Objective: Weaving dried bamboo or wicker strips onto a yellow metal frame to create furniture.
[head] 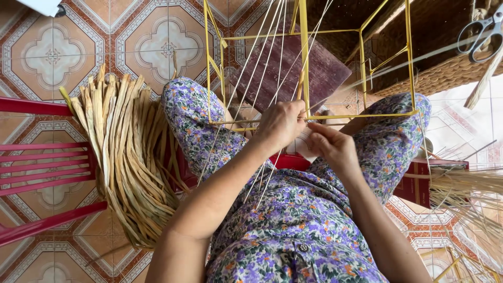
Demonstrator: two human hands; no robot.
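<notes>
**Yellow frame resting on the lap, both hands working at its lower bar**

Yellow metal rods are forming one box-shaped wire frame (306, 73), which is lying across the person's knees with its top running out of view. Several thin pale strands (262, 63), too many and too fine to count surely, are stretching down from the upper edge, crossing the frame's lower bar and trailing over the floral clothing (293, 220).

Two hands are meeting at that bar. The left hand (280, 126) is curling closed around the bar and the strands there; the right hand (332, 147) is pinching something thin between thumb and fingertips, though what exactly is hard to make out.

One bundle of dried flat fibre (126, 157) is hanging over one red plastic chair (47, 173) at the left, cut off by the picture's edge. One pair of scissors (479, 31) is lying on a woven basket (429, 57) at the upper right. Loose straw (466, 194) is spreading at the right edge. Patterned tile floor (52, 57) is lying open at the upper left.
</notes>
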